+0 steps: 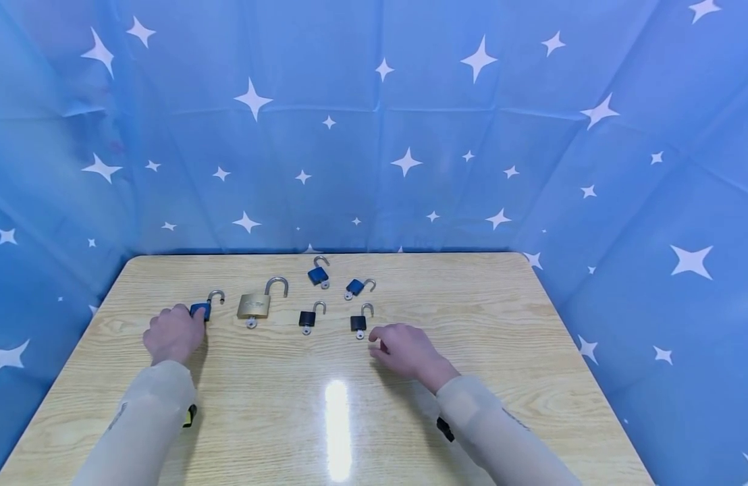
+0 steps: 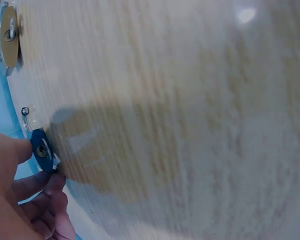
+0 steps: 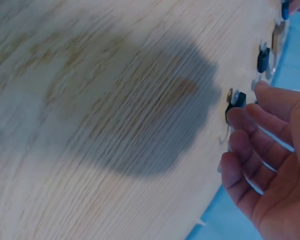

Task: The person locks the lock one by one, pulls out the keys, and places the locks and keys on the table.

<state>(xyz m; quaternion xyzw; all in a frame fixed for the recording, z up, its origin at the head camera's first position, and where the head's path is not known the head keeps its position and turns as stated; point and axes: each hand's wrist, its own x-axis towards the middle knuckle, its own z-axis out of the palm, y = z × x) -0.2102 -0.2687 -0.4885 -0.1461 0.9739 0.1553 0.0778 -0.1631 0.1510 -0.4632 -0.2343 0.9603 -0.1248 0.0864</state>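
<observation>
Blue padlock [image 2: 42, 150]: pinched between the thumb and fingers of the left hand [image 1: 173, 332], near the left edge of the table [image 1: 483, 304], toward its far left corner. Its body lies just ahead and right of that hand; its long axis runs toward the far edge, angled right, with the shackle unlatched. A brass padlock [image 1: 254, 306] lies to its right. The right hand [image 1: 406, 347], well apart, holds nothing; its fingers curve loosely just beside a black padlock [image 1: 358, 323], which lies to their left.
</observation>
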